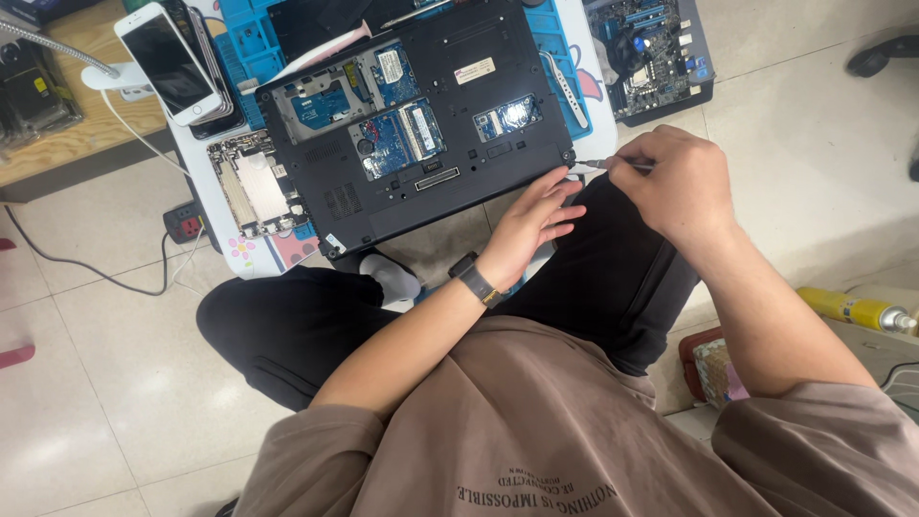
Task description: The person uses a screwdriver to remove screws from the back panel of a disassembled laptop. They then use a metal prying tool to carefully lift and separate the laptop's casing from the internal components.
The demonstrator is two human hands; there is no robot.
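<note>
A black laptop [431, 115] lies upside down on a small table, its bottom covers off and blue circuit boards showing. My left hand [534, 218] rests flat, fingers apart, against the laptop's near right edge. My right hand [670, 177] is closed on a thin screwdriver [605, 165] whose tip points at the laptop's near right corner. A dark watch sits on my left wrist.
A blue work mat [565, 57] lies under the laptop. A white phone [168, 62] on a stack and an opened silver device [254, 187] sit left. A motherboard [651, 48] lies right. A power strip [184, 225] and a yellow spray can [857, 311] are on the tiled floor.
</note>
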